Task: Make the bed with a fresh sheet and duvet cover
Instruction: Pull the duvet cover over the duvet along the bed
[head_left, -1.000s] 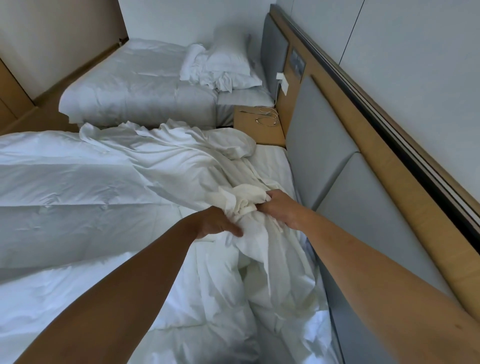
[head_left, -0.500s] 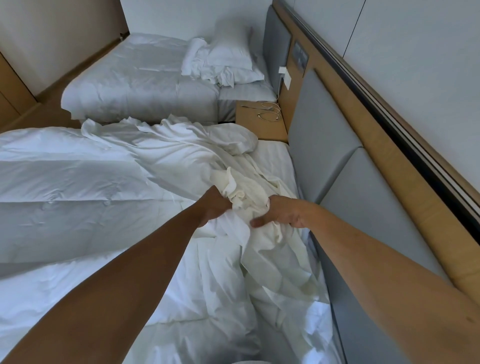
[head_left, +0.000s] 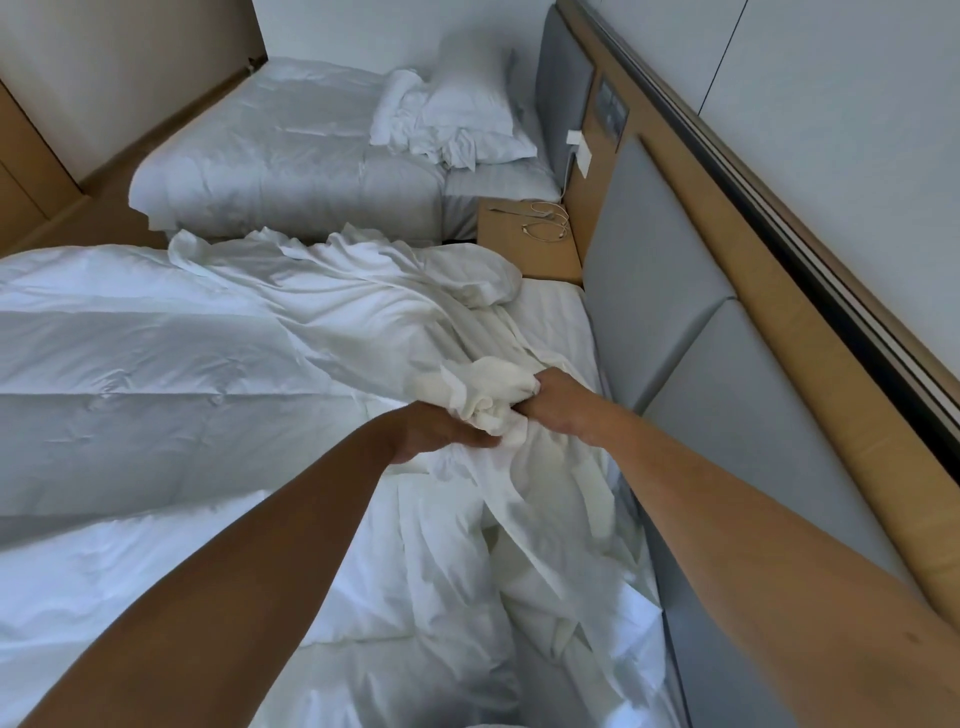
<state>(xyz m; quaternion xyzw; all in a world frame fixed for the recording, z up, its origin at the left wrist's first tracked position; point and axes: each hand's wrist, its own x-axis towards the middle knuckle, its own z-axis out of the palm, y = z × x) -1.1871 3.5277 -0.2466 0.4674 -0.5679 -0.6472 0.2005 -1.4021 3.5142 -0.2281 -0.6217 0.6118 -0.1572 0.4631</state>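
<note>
- Both hands are clamped on the same wad of fabric. The left hand (head_left: 441, 428) has its fingers curled under it from the near-left side, and the right hand (head_left: 558, 405) has it in a fist from the right, knuckles up. Only the wad sits between them.
- That fabric looks like the duvet cover (head_left: 395, 312): cream-white and really crumpled. It runs from the far edge of the near bed (head_left: 556, 322), up into the wad, then spills toward the near right.
- Under it, the quilted duvet (head_left: 156, 374) lies much flatter across the left part of the near bed.
- A grey padded headboard (head_left: 649, 291) runs along the right, right up against the bed.
- A wooden nightstand (head_left: 519, 249) sits between the two beds by the headboard, with a looped cable (head_left: 545, 223) on top.
- The far bed (head_left: 270, 161) is all white, with a pillow (head_left: 467, 104) and some rumpled linen at its head end.
</note>
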